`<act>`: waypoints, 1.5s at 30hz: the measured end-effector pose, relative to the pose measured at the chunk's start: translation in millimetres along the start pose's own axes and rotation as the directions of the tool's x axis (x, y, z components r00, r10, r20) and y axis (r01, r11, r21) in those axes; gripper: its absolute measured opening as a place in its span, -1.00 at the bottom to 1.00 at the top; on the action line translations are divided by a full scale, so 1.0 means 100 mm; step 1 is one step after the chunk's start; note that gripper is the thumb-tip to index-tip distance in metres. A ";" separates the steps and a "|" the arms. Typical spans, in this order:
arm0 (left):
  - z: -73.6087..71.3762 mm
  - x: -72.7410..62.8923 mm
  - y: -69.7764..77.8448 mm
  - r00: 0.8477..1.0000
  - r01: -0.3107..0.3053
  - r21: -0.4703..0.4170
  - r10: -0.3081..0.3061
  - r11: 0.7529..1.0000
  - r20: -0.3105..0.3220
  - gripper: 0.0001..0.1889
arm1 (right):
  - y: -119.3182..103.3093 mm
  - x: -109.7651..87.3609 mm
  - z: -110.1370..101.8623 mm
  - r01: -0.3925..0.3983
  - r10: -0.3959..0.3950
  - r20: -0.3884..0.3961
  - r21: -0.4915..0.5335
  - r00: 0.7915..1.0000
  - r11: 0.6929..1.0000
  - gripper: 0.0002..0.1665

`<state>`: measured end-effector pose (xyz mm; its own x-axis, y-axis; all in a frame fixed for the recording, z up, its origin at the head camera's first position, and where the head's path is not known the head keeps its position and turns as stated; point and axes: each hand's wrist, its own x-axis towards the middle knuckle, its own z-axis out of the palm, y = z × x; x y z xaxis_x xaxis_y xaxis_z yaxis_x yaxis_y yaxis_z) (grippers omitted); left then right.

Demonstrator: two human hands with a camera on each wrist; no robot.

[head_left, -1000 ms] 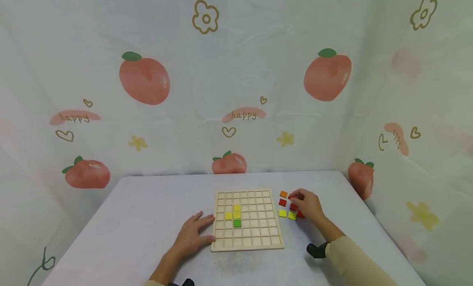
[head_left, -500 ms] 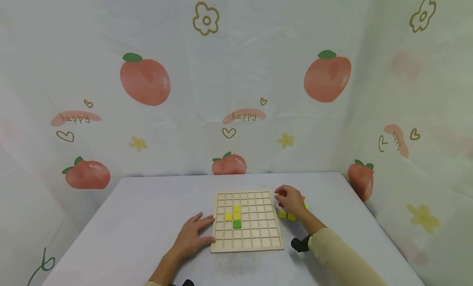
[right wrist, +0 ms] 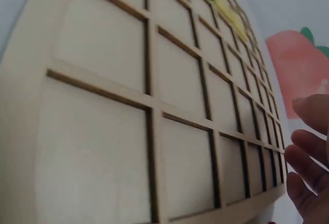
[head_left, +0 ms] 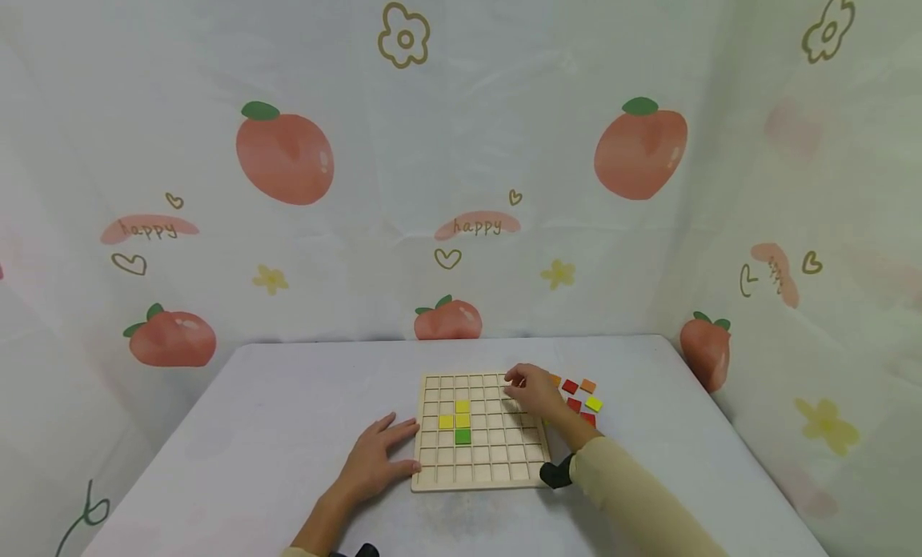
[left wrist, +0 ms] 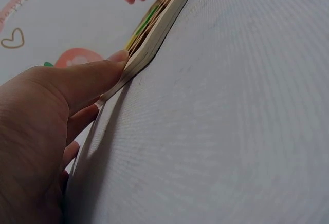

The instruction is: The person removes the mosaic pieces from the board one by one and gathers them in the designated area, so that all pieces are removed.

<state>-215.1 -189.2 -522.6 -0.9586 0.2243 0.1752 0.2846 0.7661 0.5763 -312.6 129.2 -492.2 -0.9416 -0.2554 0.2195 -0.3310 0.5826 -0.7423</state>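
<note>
A square wooden grid board [head_left: 497,473] lies flat on the table. Three yellow tiles [head_left: 446,422] and one green tile [head_left: 463,436] sit in its cells, left of centre. My left hand [head_left: 370,458] rests at the board's left edge with fingers spread; in the left wrist view the thumb [left wrist: 97,77] touches the near corner. Over the far right part of the board hovers my right hand [head_left: 535,390], thumb and fingers apart. No tile shows between its fingers [right wrist: 306,165] in the right wrist view.
Several loose red, orange and yellow tiles, among them a red one [head_left: 574,405] and an orange one [head_left: 588,386], lie right of the board, partly behind the right hand and forearm. A printed curtain [head_left: 360,181] hangs behind the white table [head_left: 288,413].
My right hand has moved left from the loose tiles to over the board's far right side, uncovering tiles on the right. The left hand and the board's tiles have stayed put.
</note>
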 end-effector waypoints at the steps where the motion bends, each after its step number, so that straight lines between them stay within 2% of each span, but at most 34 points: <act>1: 0.00 0.00 0.00 1.000 0.002 0.000 -0.002 1.000 0.001 -0.29 | -0.01 0.01 0.03 0.009 -0.009 0.017 -0.010 1.000 1.000 -0.86; 6: -0.01 0.00 0.01 1.000 0.009 -0.003 -0.009 1.000 0.007 -0.29 | -0.06 0.05 0.15 0.021 -0.017 0.079 -0.049 0.997 0.999 -0.89; 15: -0.02 -0.01 0.03 1.000 0.003 -0.010 -0.003 1.000 0.006 -0.30 | -0.23 0.08 0.26 0.014 -0.014 0.105 0.002 0.994 1.000 -0.86; 27: 0.00 0.00 0.02 1.000 0.009 0.002 -0.009 1.000 0.008 -0.29 | -0.27 0.09 0.47 0.069 -0.081 0.170 0.075 0.982 0.995 -0.83; 32: 0.00 0.01 0.02 1.000 0.019 0.002 -0.019 1.000 0.008 -0.28 | -0.32 0.11 0.51 0.069 -0.069 0.200 0.008 0.977 0.998 -0.87; 37: -0.01 0.01 0.02 1.000 0.017 -0.002 -0.017 1.000 0.008 -0.28 | -0.36 0.13 0.55 0.047 -0.035 0.196 -0.059 0.980 0.997 -0.87; 45: -0.01 0.01 0.02 0.999 0.033 0.002 -0.033 0.999 0.023 -0.28 | -0.38 0.14 0.57 0.049 -0.028 0.196 -0.103 0.980 0.993 -0.86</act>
<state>-215.1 -188.0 -520.9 -0.9675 0.2122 0.1376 0.2524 0.7747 0.5798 -309.8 59.5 -497.7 -0.9015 -0.4181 0.1117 -0.3815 0.6458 -0.6613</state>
